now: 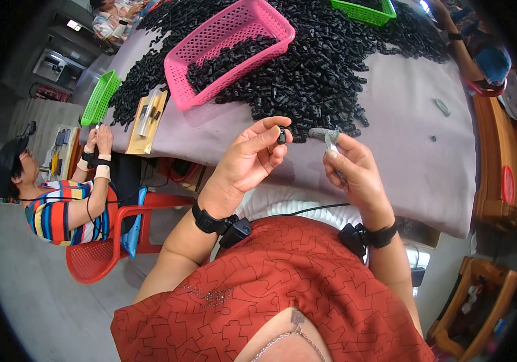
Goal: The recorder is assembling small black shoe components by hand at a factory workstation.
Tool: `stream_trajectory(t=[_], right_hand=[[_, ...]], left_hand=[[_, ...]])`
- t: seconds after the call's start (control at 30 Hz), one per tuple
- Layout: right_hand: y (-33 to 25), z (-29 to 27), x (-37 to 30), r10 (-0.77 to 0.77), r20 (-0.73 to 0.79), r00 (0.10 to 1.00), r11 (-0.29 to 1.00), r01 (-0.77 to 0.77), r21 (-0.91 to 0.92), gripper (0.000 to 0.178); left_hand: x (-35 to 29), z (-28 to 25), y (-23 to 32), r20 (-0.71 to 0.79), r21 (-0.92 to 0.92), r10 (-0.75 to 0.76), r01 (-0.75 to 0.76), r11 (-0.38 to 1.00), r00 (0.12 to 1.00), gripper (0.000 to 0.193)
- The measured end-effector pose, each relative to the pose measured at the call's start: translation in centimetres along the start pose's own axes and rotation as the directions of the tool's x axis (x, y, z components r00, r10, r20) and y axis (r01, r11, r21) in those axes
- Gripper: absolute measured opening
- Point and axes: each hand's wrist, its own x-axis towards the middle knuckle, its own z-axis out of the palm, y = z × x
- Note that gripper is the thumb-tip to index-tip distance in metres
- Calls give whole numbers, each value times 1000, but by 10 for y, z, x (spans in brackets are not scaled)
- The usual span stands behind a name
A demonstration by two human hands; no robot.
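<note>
My left hand [252, 157] pinches a small black plastic part [281, 135] between thumb and fingertips, raised in front of me. My right hand [355, 172] grips a small knife [331, 142] with a thin metal blade and a grey wrapped end pointing toward the part, a short gap away. Both hands hover at the near edge of a table covered with a grey cloth [415, 151]. Just beyond them spreads a big heap of similar black parts [319, 66]. Each wrist wears a black strap with a small device.
A pink basket [210, 45] partly filled with black parts sits on the heap. Green baskets lie at the far side [364, 11] and the left corner [100, 96]. A person in a striped shirt [59, 205] sits on a red chair at left. Another person's arm [460, 45] rests at right.
</note>
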Motion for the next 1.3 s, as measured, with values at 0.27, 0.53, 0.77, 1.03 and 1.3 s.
stream_trajectory(t=[0.27, 0.53, 0.77, 1.03, 1.3], right_hand=[[5, -4, 0, 47, -7, 999, 998, -47, -42, 19], [9, -2, 1, 48, -25, 999, 999, -48, -5, 24], [7, -4, 2, 46, -71, 996, 998, -49, -38, 27], [8, -3, 2, 33, -49, 998, 998, -35, -44, 15], [11, -2, 2, 34, -56, 998, 998, -37, -46, 10]], left_hand=[[11, -13, 15, -19, 39, 24, -23, 999, 1000, 33], [64, -24, 132, -210, 611, 613, -387, 691, 762, 36], [24, -38, 54, -78, 876, 253, -55, 479, 964, 24], [7, -33, 17, 67, 990, 289, -29, -136, 955, 16], [0, -31, 7, 69, 971, 237, -10, -239, 969, 16]])
